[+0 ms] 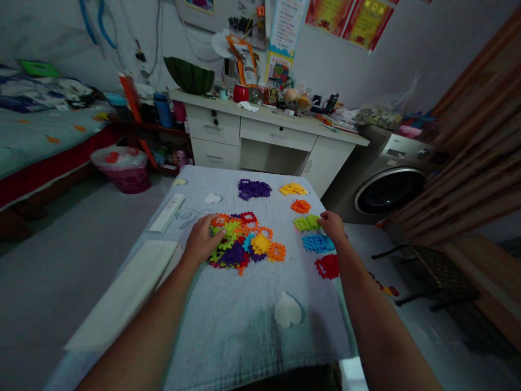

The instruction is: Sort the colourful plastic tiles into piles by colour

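Note:
A mixed heap of plastic gear-shaped building pieces [260,244] in several colours lies on the cloth-covered table. My left hand [202,237] rests at the heap's left edge, its thumb and fingers apart by the green pieces [231,230]. On the right, my right hand [332,225] has its fingertips pinched at the edge of a small green gear pile [306,222]. Single-colour piles stand around it: orange [300,206] and yellow [293,189] behind, blue [317,243] and red [326,266] nearer me. A purple pile [254,189] lies at the back.
A long white box [122,293] and a smaller white box [167,213] lie along the table's left side. Beyond stands a white desk [215,130] crowded with items. A washing machine [382,174] is at the right, with a low stool [431,271] nearer.

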`<action>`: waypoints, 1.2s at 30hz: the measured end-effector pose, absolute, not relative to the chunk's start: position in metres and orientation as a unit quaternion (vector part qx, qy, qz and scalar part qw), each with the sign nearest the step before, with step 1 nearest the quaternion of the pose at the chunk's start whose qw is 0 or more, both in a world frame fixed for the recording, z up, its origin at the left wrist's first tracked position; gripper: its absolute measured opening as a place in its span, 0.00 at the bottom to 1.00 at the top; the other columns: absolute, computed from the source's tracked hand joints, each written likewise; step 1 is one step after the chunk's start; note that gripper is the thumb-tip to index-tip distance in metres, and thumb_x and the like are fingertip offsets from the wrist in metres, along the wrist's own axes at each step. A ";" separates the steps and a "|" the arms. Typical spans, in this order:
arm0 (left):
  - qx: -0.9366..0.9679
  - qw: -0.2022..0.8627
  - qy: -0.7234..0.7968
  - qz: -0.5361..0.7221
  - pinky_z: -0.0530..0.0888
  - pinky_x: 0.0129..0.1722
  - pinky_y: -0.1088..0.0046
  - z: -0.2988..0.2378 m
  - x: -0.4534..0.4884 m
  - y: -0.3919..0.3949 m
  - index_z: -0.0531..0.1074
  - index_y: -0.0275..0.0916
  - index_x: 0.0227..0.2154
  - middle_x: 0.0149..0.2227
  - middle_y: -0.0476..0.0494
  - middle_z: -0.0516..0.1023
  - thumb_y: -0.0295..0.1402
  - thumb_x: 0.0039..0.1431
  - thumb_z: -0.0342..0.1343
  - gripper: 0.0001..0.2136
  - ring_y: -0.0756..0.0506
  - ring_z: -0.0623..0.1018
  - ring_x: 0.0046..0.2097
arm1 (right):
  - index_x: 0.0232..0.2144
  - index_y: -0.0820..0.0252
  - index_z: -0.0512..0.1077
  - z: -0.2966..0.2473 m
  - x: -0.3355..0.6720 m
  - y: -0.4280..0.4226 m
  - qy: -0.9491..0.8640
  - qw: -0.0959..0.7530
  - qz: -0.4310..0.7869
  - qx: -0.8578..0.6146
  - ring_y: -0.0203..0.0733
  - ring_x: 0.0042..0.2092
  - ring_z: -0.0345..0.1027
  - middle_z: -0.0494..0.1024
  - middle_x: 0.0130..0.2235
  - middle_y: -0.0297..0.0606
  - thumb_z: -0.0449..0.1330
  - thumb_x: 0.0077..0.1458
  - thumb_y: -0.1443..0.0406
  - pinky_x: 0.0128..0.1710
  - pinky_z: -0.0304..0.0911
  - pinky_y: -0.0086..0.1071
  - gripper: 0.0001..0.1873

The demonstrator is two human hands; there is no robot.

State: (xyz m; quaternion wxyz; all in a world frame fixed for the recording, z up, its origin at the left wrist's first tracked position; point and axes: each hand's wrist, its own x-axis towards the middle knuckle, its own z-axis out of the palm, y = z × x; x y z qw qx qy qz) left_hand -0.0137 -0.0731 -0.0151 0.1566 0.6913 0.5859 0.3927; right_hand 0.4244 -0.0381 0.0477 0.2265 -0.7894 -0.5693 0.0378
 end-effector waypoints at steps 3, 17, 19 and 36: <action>0.692 0.156 0.582 0.397 0.64 0.61 0.57 -0.015 -0.013 -0.074 0.68 0.39 0.52 0.56 0.38 0.71 0.42 0.55 0.53 0.23 0.38 0.70 0.58 | 0.36 0.61 0.76 0.056 0.403 -0.042 -0.598 0.235 0.014 -0.767 0.42 0.39 0.72 0.79 0.38 0.43 0.61 0.50 0.68 0.43 0.64 0.34 0.09; 0.700 0.155 0.586 0.377 0.64 0.61 0.55 -0.011 -0.011 -0.078 0.68 0.39 0.51 0.55 0.37 0.71 0.41 0.55 0.54 0.22 0.37 0.70 0.58 | 0.52 0.61 0.72 0.043 0.261 -0.099 -0.822 0.156 0.210 -0.506 0.48 0.50 0.67 0.75 0.47 0.45 0.70 0.46 0.59 0.51 0.60 0.39 0.30; 0.700 0.153 0.589 0.374 0.65 0.61 0.56 -0.010 -0.011 -0.078 0.68 0.40 0.51 0.55 0.37 0.71 0.41 0.55 0.54 0.22 0.38 0.70 0.58 | 0.52 0.61 0.71 0.042 0.262 -0.100 -0.816 0.166 0.225 -0.506 0.46 0.49 0.68 0.75 0.48 0.45 0.69 0.48 0.60 0.50 0.61 0.38 0.29; 0.694 0.152 0.596 0.375 0.66 0.59 0.55 -0.011 -0.011 -0.075 0.68 0.37 0.52 0.54 0.35 0.72 0.42 0.55 0.54 0.24 0.36 0.71 0.57 | 0.34 0.63 0.75 0.064 0.289 -0.071 -0.784 0.207 0.214 -0.545 0.38 0.36 0.67 0.77 0.35 0.39 0.54 0.54 0.70 0.37 0.59 0.30 0.09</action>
